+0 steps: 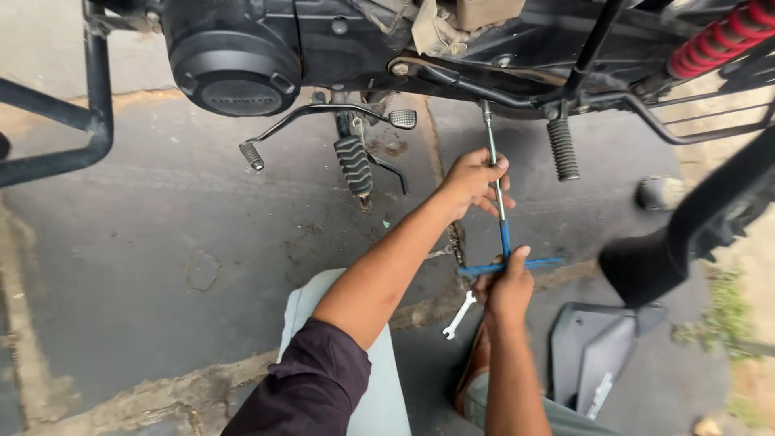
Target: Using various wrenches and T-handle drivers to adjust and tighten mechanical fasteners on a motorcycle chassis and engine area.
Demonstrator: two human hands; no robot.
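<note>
We grip the T-wrench [502,218]: right hand [508,289] closed on its blue crossbar, left hand [476,182] pinching the steel shaft, socket at 12 o'clock under the engine [242,48]. Risk: a tilted shaft slips off. Ribbed rubber footpeg [563,149] at 2, flat spanner [460,315] at 7.

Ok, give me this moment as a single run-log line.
left hand: steadies T-handle wrench shaft | right hand: grips its blue crossbar | wrench tip: up at motorcycle underside | spanner: lying on ground

No packages, signs or screens; only raised lettering on the round black engine cover [234,69], upper left.
</note>
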